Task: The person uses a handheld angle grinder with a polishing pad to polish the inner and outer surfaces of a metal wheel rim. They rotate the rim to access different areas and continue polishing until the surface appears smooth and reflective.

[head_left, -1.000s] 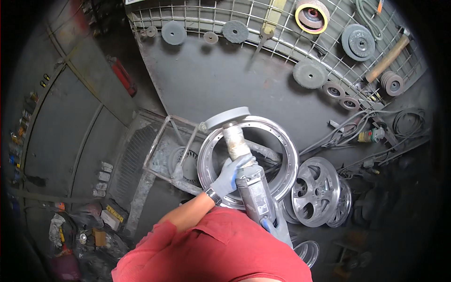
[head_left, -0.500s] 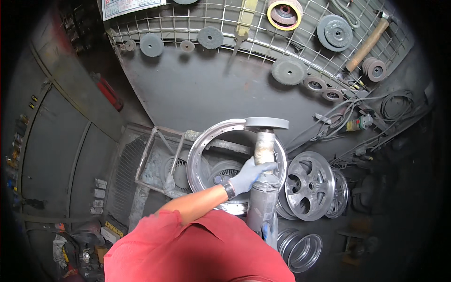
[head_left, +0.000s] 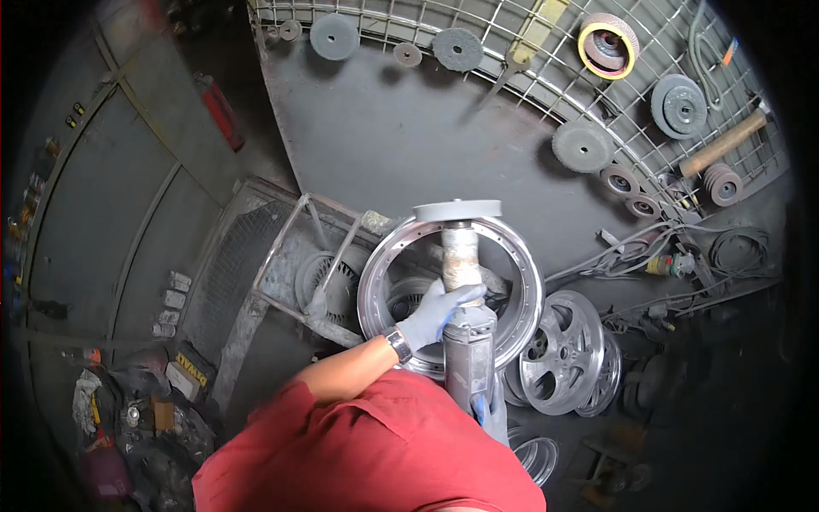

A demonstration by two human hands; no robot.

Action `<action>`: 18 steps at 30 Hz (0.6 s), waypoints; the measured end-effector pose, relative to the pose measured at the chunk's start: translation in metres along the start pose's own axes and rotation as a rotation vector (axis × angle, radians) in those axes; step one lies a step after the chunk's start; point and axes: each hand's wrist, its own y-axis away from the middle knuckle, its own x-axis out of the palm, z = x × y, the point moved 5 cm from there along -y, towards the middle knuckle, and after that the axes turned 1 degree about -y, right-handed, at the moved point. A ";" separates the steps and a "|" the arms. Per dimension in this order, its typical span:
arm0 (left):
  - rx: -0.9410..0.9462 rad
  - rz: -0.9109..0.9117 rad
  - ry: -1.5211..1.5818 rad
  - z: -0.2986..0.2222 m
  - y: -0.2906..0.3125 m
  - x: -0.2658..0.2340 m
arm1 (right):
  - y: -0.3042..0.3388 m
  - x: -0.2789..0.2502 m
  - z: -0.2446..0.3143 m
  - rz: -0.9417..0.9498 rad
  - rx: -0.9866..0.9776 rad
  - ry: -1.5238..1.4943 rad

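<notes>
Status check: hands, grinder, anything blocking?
Left hand around grinder neck; right hand at rear. Grinder and disc hide part of wheel rim; contact unclear.

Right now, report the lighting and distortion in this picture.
Head view: black vignette at the edges, wire grid bowed by the lens; head view: bright highlights on the wheel rim, soft shadow under a grey disc; head view: lower right largely dim.

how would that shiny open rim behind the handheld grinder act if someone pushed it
The open metal rim would probably roll if stood on edge, given its round outline. It is likely stiff, since it looks like metal. Its polished shine suggests it could be slippery to grip.
</notes>
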 end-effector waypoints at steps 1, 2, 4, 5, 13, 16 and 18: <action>0.009 0.003 0.042 0.000 0.003 -0.008 | -0.009 -0.006 -0.013 0.018 -0.016 0.040; 0.030 -0.002 0.067 0.001 0.008 -0.016 | -0.010 -0.011 -0.022 0.027 -0.030 0.070; 0.046 -0.024 0.129 -0.002 0.017 -0.026 | -0.012 -0.011 -0.011 0.047 -0.063 0.115; 0.034 -0.037 0.170 -0.002 0.022 -0.029 | -0.010 -0.012 -0.001 0.049 -0.077 0.130; -0.105 0.037 0.129 -0.012 0.005 0.028 | 0.028 0.001 0.064 -0.034 0.001 -0.207; -0.200 0.074 0.063 -0.014 -0.009 0.063 | 0.043 0.010 0.078 -0.108 -0.034 -0.332; -0.244 0.085 0.056 -0.015 -0.013 0.076 | 0.044 0.002 0.076 -0.155 -0.056 -0.202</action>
